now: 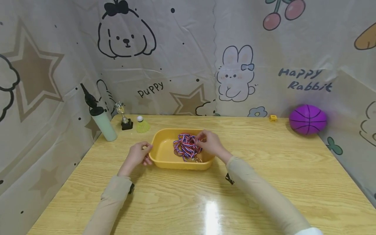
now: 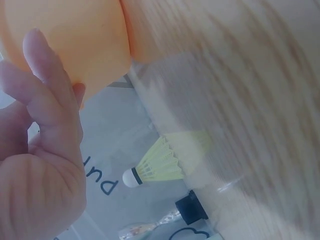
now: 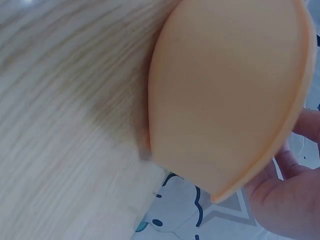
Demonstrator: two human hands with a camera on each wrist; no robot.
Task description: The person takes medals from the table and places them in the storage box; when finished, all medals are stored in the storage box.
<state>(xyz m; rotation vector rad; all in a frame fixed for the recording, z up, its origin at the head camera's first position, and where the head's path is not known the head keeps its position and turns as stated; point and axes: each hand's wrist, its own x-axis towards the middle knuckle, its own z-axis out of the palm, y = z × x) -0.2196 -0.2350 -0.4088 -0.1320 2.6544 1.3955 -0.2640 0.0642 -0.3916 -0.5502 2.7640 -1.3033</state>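
Observation:
A yellow plastic tray [image 1: 164,156] stands on the wooden table, with a bundle of red, white and blue ribbons [image 1: 185,147] lying in it. A bit of gold metal shows under the ribbons. My left hand [image 1: 145,153] holds the tray's left rim, thumb at the edge and fingers against the outer wall [image 2: 85,40]. My right hand [image 1: 202,139] reaches over the tray's right side and pinches the ribbons with its fingertips. The right wrist view shows mostly the tray's outer wall [image 3: 225,100], with my fingers [image 3: 285,195] beyond the rim.
Behind the tray at the left stand a yellow shuttlecock [image 1: 142,125], a small trophy [image 1: 124,117] and a pale green bottle with a black top [image 1: 102,125]. A purple ball [image 1: 307,119] and a small yellow die [image 1: 273,118] lie at the back right. Printed cloth walls enclose the table.

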